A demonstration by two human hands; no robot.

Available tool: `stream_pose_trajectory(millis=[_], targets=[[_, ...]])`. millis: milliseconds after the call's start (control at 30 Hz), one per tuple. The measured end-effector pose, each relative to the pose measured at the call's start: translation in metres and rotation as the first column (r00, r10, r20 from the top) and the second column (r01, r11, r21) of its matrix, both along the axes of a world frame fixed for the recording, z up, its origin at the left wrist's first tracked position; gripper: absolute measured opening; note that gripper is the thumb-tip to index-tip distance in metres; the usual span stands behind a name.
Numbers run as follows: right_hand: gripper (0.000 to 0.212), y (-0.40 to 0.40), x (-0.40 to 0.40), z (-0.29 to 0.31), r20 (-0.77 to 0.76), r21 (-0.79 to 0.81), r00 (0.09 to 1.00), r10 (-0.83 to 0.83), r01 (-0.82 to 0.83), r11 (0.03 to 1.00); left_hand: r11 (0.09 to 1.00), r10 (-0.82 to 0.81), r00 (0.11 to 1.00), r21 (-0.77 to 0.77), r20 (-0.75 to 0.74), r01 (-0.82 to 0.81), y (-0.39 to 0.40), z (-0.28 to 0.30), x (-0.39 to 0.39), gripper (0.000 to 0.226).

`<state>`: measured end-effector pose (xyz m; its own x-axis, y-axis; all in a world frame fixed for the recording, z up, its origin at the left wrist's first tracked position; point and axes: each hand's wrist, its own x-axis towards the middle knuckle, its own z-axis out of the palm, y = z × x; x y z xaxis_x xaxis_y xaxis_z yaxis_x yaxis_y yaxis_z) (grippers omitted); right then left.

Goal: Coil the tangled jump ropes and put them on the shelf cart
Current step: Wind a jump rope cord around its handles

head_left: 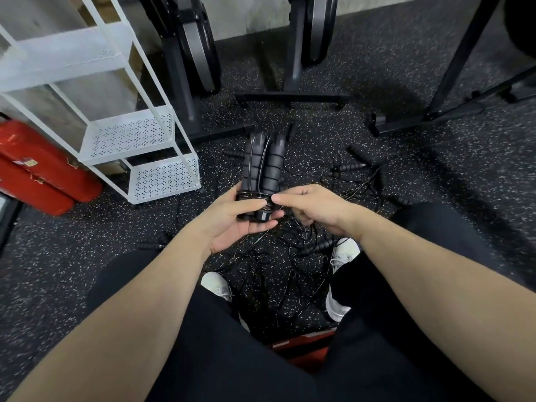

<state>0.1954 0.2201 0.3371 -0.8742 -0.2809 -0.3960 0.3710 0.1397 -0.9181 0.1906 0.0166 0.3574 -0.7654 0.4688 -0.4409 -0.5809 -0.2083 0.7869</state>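
Two black foam jump rope handles (265,162) lie side by side, pointing away from me, with thin black cord wound around their near ends. My left hand (236,220) grips the handles from below at the wound part. My right hand (307,206) pinches the cord at the wrap, thumb and finger touching it. On the speckled floor beneath, a tangle of black jump ropes (290,256) spreads out, with loose handles around it. The white shelf cart (139,146) stands to the left, its perforated shelves bare.
Black exercise machine frames (293,97) stand ahead, another frame (429,114) at the right. Red cylinders (37,172) lie left of the cart. My knees and white shoes (216,285) flank the rope pile. A red item (301,346) sits between my legs.
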Motion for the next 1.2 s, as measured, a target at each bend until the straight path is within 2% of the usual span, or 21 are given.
stream_pose_trajectory(millis=[133, 233, 400, 600, 733, 833, 1000, 1200], targets=[[0.030, -0.003, -0.003, -0.006, 0.020, -0.050, 0.992, -0.122, 0.122, 0.991, 0.992, 0.080, 0.993, 0.094, 0.085, -0.088, 0.009, -0.003, 0.002, 0.046], [0.034, -0.006, -0.004, -0.010, 0.036, -0.080, 0.977, -0.212, 0.214, 0.974, 0.975, 0.160, 0.980, 0.136, 0.120, -0.176, 0.016, -0.006, 0.002, 0.055], [0.026, -0.013, 0.000, -0.014, 0.073, -0.097, 0.952, -0.299, 0.305, 0.947, 0.954, 0.261, 0.949, 0.100, 0.179, -0.281, 0.025, -0.010, 0.006, 0.066], [0.025, -0.021, 0.006, -0.008, 0.005, -0.026, 0.941, -0.338, 0.338, 0.941, 0.931, 0.329, 0.912, 0.077, 0.246, -0.357, 0.021, -0.012, 0.001, 0.044], [0.029, -0.021, 0.009, -0.006, -0.043, 0.005, 0.955, -0.292, 0.293, 0.956, 0.942, 0.304, 0.931, 0.079, 0.204, -0.325, 0.015, -0.011, -0.003, 0.033], [0.035, -0.022, 0.006, -0.008, -0.116, 0.063, 0.961, -0.249, 0.258, 0.964, 0.943, 0.312, 0.935, 0.064, 0.168, -0.326, 0.011, -0.011, -0.006, 0.033], [0.030, -0.013, 0.003, 0.002, -0.267, 0.240, 0.964, 0.013, 0.053, 0.969, 0.934, 0.350, 0.927, 0.029, 0.131, -0.357, 0.004, -0.007, -0.012, 0.034], [0.024, 0.012, -0.002, 0.013, -0.337, 0.221, 0.921, 0.193, -0.122, 0.968, 0.878, 0.454, 0.871, 0.071, 0.185, -0.473, -0.013, 0.000, -0.022, 0.026]])
